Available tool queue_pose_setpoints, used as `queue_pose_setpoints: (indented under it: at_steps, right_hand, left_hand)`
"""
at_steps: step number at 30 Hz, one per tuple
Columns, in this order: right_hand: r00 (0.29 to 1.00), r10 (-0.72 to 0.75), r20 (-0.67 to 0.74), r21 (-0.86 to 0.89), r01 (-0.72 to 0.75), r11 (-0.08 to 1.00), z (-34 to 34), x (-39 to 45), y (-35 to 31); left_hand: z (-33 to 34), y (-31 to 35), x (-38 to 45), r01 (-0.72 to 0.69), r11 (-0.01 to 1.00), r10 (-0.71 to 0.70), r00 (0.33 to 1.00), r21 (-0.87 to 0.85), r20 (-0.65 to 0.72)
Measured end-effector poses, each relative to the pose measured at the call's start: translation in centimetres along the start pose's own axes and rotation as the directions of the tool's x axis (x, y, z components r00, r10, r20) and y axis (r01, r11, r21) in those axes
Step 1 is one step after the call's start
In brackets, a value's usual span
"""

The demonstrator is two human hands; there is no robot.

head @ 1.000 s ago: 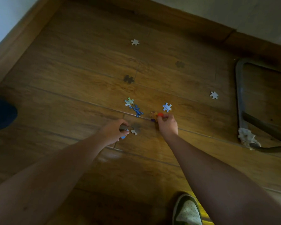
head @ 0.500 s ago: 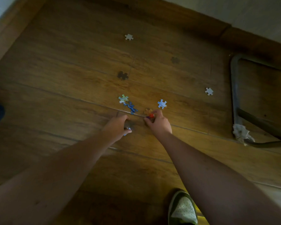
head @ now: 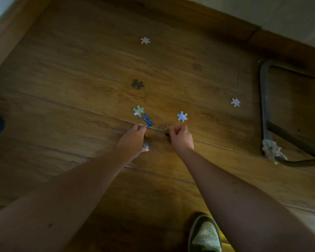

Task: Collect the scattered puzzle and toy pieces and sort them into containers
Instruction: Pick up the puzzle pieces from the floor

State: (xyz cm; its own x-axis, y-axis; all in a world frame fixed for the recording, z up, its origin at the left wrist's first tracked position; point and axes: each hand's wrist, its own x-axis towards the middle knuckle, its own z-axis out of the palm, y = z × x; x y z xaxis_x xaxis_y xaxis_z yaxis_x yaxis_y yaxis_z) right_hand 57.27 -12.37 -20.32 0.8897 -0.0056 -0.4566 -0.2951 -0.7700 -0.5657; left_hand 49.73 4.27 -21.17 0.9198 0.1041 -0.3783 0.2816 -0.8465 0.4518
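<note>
Head view: both hands reach low to gather floor pieces. Right hand pinches a small red-orange piece; left hand, fingers curled round collected bits, nears the blue toy.

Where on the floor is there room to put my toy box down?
Bare floor lies left of the dark puzzle piece, and between the forearms in front of the shoe. It is crowded around the blue toy and both hands.

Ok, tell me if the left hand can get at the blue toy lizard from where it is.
Probably yes. The left hand has its fingertips right beside the blue toy lizard, with only bare floor between, though it already seems to hold something small.
</note>
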Motion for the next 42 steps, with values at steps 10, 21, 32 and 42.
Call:
queue_pose_setpoints:
  at_steps: [10,21,32,42]
  right_hand:
    - [0.873,0.218,0.436,0.804,-0.487,0.340,1.2,0.4,-3.1]
    - [0.986,-0.032,0.162,-0.005,0.033,0.999,4.0,0.4,-5.5]
    - [0.974,-0.018,0.226,-0.473,0.125,0.872,6.2,0.3,-7.0]
    - [0.964,-0.027,0.265,-0.390,0.133,0.911,3.2,-1.7,-5.0]
  left_hand:
    - [0.4,-0.4,-0.7,0.052,0.985,-0.041,0.997,-0.163,0.069]
    - [-1.8,-1.9,-0.9,0.273,0.630,-0.330,0.942,-0.727,0.067]
    - [-1.1,-3.1,-0.6,0.303,0.539,-0.387,0.918,-0.786,0.089]
    - [-2.3,-2.9,4.4,0.200,0.944,-0.254,0.948,-0.261,-0.193]
